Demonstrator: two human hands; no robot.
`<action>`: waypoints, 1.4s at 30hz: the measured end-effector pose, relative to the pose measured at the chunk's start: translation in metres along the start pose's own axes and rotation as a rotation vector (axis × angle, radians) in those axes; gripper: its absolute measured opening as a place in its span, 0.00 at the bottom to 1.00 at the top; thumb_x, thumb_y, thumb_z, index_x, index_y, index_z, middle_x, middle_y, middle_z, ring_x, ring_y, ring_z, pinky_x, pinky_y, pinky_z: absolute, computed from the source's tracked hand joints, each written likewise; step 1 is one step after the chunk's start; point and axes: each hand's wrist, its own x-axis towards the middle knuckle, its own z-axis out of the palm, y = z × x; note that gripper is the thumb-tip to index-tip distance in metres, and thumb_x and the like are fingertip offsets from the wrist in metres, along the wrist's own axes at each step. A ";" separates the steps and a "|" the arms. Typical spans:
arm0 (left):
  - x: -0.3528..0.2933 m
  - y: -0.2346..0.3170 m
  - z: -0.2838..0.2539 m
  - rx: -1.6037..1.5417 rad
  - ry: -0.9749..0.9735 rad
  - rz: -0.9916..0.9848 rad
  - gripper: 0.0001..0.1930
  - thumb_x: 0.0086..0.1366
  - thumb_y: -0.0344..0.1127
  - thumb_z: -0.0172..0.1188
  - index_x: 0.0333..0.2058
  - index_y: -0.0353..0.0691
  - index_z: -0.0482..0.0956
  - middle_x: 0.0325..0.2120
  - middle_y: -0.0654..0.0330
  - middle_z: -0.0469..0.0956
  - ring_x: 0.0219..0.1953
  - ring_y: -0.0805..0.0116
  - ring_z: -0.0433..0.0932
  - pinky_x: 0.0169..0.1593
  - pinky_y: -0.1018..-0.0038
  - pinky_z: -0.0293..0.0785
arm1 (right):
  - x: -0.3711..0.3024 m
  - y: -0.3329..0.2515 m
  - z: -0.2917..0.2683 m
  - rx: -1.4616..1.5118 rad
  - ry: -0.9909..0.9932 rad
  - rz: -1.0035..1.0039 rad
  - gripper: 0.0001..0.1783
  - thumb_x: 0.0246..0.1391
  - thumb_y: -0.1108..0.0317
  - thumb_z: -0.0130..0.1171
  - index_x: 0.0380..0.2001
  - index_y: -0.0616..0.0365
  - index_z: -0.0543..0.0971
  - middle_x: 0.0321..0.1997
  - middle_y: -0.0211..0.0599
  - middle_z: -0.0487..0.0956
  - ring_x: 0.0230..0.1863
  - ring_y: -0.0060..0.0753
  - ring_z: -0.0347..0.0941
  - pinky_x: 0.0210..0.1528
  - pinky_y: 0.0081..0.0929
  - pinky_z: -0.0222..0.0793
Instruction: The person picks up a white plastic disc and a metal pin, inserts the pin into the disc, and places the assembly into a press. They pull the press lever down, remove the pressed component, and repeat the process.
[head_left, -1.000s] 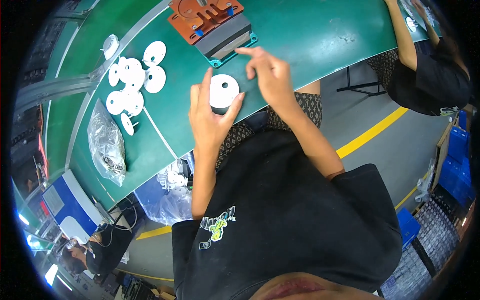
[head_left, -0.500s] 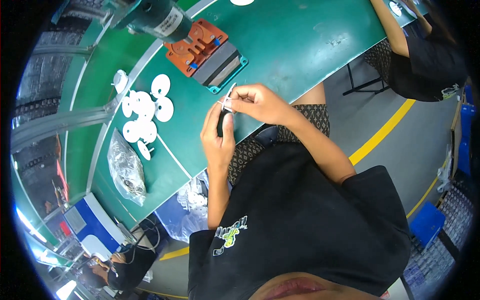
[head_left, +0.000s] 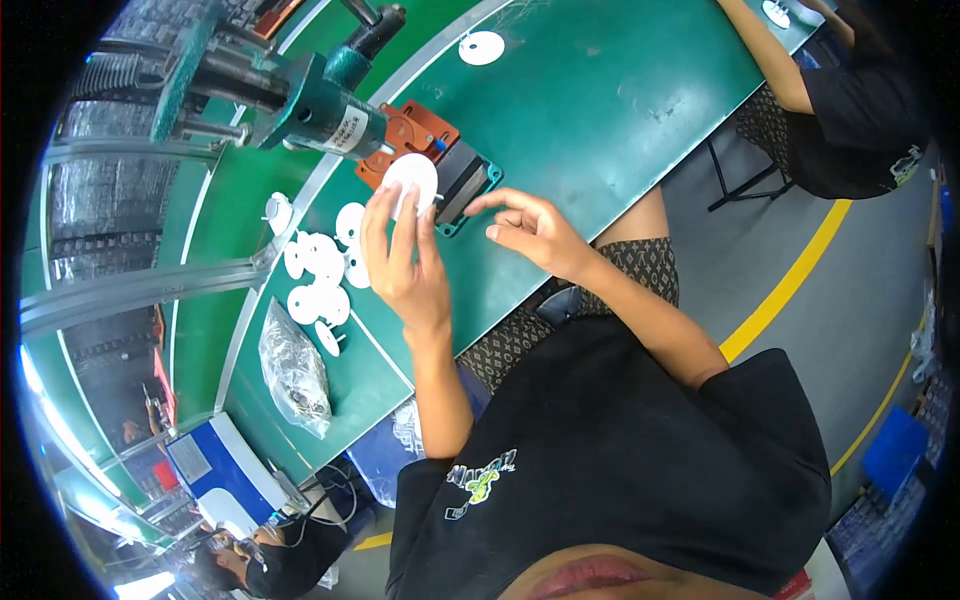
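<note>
My left hand [head_left: 408,262] holds a white round disc [head_left: 413,176] by its near edge, with its broad face turned up. A thin stem shows at the disc's right side. The disc is above an orange fixture [head_left: 432,122] on a grey block [head_left: 466,178] with a teal base, and hides part of both. To the right, my right hand [head_left: 538,238] is apart from the disc, fingers partly curled and spread, holding nothing. Above the fixture, a teal press head [head_left: 345,125] points its narrow tip toward the disc. Whether the disc touches the fixture, I cannot tell.
Several white discs [head_left: 322,258] lie in a loose pile on the green bench [head_left: 600,110], left of my left hand. Near them sits a clear plastic bag [head_left: 292,365] of small parts. Another white disc [head_left: 482,48] lies at the back. A co-worker's arm [head_left: 770,55] reaches in at upper right.
The disc, earlier held edge-on between both hands, is now face up in my left hand, nearer the orange fixture. My right hand has let go of it. The whole view has shifted.
</note>
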 end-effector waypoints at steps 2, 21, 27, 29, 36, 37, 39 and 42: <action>0.014 -0.006 0.004 0.041 -0.009 0.053 0.12 0.61 0.25 0.61 0.44 0.35 0.81 0.45 0.52 0.79 0.51 0.53 0.76 0.56 0.62 0.69 | 0.002 0.005 -0.001 0.005 0.042 0.004 0.17 0.57 0.72 0.57 0.50 0.60 0.73 0.19 0.13 0.60 0.22 0.07 0.52 0.25 0.14 0.48; 0.129 0.073 -0.052 -0.524 -0.390 -0.214 0.08 0.63 0.33 0.60 0.33 0.35 0.83 0.28 0.55 0.82 0.32 0.59 0.82 0.40 0.71 0.77 | 0.045 0.013 -0.032 -1.535 0.245 -0.316 0.49 0.36 0.30 0.63 0.49 0.62 0.72 0.27 0.45 0.80 0.28 0.47 0.79 0.27 0.38 0.72; 0.263 0.118 -0.047 0.018 0.714 0.597 0.14 0.63 0.35 0.57 0.42 0.31 0.79 0.39 0.48 0.79 0.47 0.54 0.76 0.56 0.63 0.66 | 0.042 0.011 -0.025 -1.556 0.266 -0.286 0.51 0.36 0.27 0.61 0.50 0.63 0.73 0.29 0.45 0.81 0.31 0.48 0.79 0.29 0.38 0.73; 0.303 0.105 -0.035 -0.293 0.559 0.206 0.16 0.64 0.39 0.55 0.42 0.30 0.79 0.31 0.52 0.79 0.37 0.59 0.79 0.48 0.68 0.72 | 0.044 0.007 -0.017 -1.530 0.208 -0.282 0.51 0.37 0.27 0.60 0.51 0.64 0.73 0.29 0.46 0.81 0.32 0.48 0.79 0.30 0.39 0.73; 0.294 0.080 -0.020 -1.292 -0.061 -0.321 0.13 0.64 0.43 0.53 0.27 0.39 0.73 0.14 0.67 0.65 0.11 0.83 0.54 0.15 0.83 0.46 | 0.047 0.017 -0.020 -1.532 0.254 -0.333 0.52 0.36 0.28 0.61 0.52 0.65 0.72 0.23 0.47 0.78 0.30 0.50 0.79 0.29 0.39 0.72; 0.292 0.081 -0.020 -1.305 -0.054 -0.308 0.13 0.64 0.43 0.53 0.27 0.39 0.73 0.14 0.67 0.65 0.11 0.83 0.54 0.15 0.83 0.46 | 0.048 0.016 -0.022 -1.533 0.237 -0.319 0.52 0.36 0.28 0.61 0.52 0.65 0.72 0.22 0.47 0.78 0.29 0.50 0.79 0.29 0.39 0.72; 0.289 0.080 -0.017 -1.229 -0.056 -0.314 0.14 0.65 0.44 0.52 0.27 0.41 0.72 0.12 0.69 0.63 0.10 0.83 0.53 0.15 0.83 0.45 | 0.049 0.016 -0.024 -1.544 0.219 -0.318 0.52 0.36 0.28 0.62 0.52 0.65 0.72 0.22 0.46 0.78 0.29 0.49 0.79 0.29 0.38 0.72; 0.249 0.112 0.007 -0.943 0.035 0.040 0.15 0.67 0.38 0.48 0.21 0.41 0.71 0.14 0.68 0.64 0.15 0.81 0.58 0.20 0.81 0.49 | 0.046 0.022 -0.038 -1.500 0.239 -0.363 0.53 0.35 0.29 0.62 0.51 0.69 0.70 0.18 0.45 0.76 0.24 0.52 0.77 0.25 0.38 0.70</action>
